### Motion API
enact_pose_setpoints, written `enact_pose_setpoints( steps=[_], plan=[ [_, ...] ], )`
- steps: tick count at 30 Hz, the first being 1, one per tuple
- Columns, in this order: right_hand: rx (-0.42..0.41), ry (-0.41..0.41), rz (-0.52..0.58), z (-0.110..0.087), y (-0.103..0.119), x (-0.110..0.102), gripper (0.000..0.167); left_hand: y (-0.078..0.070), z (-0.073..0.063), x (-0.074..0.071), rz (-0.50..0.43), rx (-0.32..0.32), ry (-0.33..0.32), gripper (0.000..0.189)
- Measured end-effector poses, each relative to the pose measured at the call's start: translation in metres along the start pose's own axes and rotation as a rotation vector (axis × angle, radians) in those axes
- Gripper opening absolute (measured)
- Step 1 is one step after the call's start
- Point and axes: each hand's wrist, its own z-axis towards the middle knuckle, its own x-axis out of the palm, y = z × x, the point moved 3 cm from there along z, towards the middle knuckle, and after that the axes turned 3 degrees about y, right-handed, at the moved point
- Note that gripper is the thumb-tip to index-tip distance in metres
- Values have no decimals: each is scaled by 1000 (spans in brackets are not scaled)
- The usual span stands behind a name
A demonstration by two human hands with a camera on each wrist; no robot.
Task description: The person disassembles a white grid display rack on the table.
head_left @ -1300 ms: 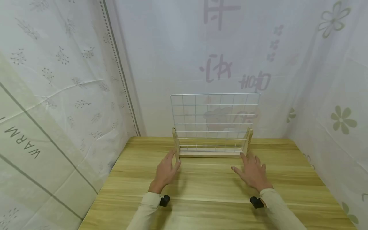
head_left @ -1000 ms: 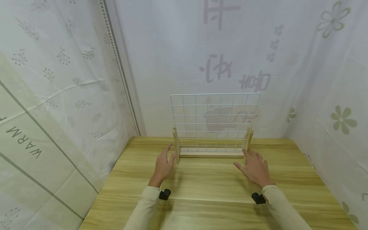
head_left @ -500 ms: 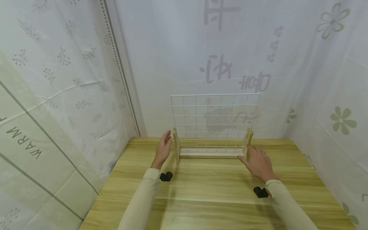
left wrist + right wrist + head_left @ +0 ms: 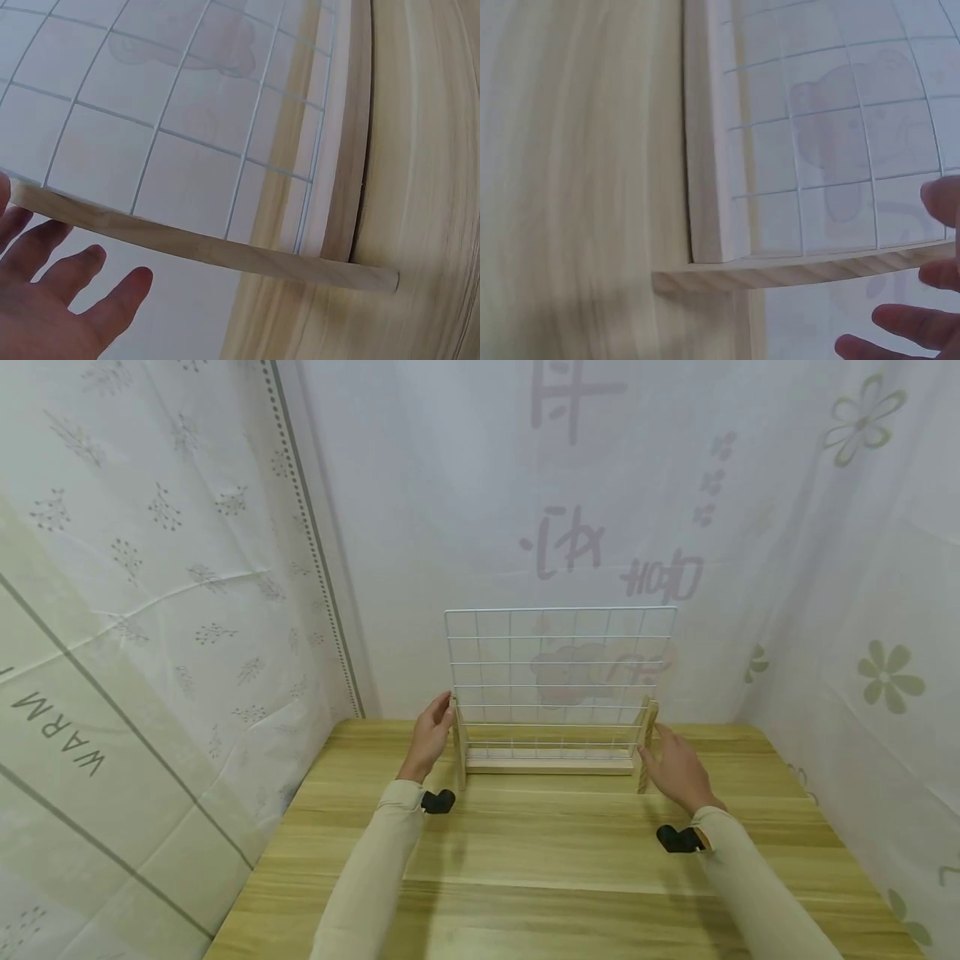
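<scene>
A white wire grid panel (image 4: pixel 558 664) stands upright in a pale wooden stand, held between two side posts and a low crossbar (image 4: pixel 551 766). My left hand (image 4: pixel 429 739) is at the upper end of the left post (image 4: pixel 202 247); its thumb and fingers lie on either side of that end, and contact is unclear. Around the right post (image 4: pixel 802 271) my right hand (image 4: pixel 681 768) has its thumb on the grid side and spread fingers beyond, with a gap showing in the right wrist view. Neither hand visibly grips the wood.
The stand rests near the back of a wood-grain table (image 4: pixel 540 852). Printed fabric (image 4: pixel 420 510) hangs behind it and along both sides. A black wrist camera (image 4: pixel 438 802) sits on the left wrist, another (image 4: pixel 678 839) on the right.
Both hands have moved from the lower front of the stand outward and up along the side posts, the left one higher. The stand and grid keep their place.
</scene>
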Motion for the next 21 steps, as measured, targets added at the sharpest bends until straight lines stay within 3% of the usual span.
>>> enact_pose_setpoints(
  steps=[10,15,21],
  plan=[
    [78,-26,236,22,7,-12,62,-3,4,3,-22,-25,-37,48],
    [94,-190,337,33,8,-18,51,-2,6,3,-9,-36,-48,47],
    [107,-359,313,39,8,-21,41,-2,7,2,-10,-32,-50,47]
  ],
)
